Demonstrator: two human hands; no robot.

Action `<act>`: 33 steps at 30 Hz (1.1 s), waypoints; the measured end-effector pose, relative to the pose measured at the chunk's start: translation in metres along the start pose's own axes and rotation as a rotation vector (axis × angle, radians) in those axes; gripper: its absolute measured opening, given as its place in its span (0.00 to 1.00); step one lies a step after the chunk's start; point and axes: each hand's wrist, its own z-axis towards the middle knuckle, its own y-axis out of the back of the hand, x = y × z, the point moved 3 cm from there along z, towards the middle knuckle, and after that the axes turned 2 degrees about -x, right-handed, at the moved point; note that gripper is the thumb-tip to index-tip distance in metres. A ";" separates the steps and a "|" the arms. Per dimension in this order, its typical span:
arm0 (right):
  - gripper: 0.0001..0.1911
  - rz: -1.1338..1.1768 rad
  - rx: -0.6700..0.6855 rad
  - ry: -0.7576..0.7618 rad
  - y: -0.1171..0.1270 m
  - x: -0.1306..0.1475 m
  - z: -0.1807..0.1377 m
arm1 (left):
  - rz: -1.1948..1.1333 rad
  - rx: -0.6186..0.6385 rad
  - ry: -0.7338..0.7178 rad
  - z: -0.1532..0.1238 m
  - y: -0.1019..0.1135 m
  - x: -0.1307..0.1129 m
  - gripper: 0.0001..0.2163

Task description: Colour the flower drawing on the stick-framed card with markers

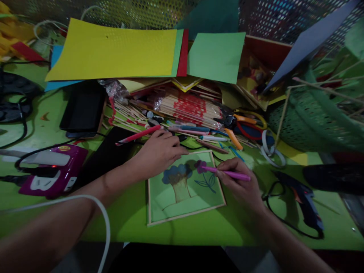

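A green sheet with thin wooden strips along its edges, the framed picture (pixel 159 204), lies on the green table. On it are a tree with a blue crown and brown trunk, and a purple flower with blue outlined leaves. My right hand (pixel 241 182) is closed around a pink marker (pixel 237 175), its tip at the flower's petals. My left hand (pixel 160 151) rests over the picture's upper left edge, fingers stretched to the right, their undersides hidden. Just behind its knuckles is a pinkish-red pen-like stick (pixel 138 135); whether they touch I cannot tell.
Behind the picture lie wooden sticks (pixel 184 108), pens (pixel 196 129) and scissors (pixel 250 121). Coloured paper (pixel 113 53) stands at the back. A glue gun (pixel 304 201) and green basket (pixel 298 117) are right; a purple power strip (pixel 57 170), phone (pixel 83 106) and white cable (pixel 105 216) are left.
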 end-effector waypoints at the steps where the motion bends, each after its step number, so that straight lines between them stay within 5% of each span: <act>1: 0.04 0.003 -0.003 -0.002 0.000 0.000 0.000 | 0.002 -0.003 -0.001 0.000 0.000 0.000 0.13; 33: 0.04 0.094 -0.041 -0.028 0.005 -0.009 -0.004 | -0.011 0.010 0.000 0.000 0.000 0.000 0.12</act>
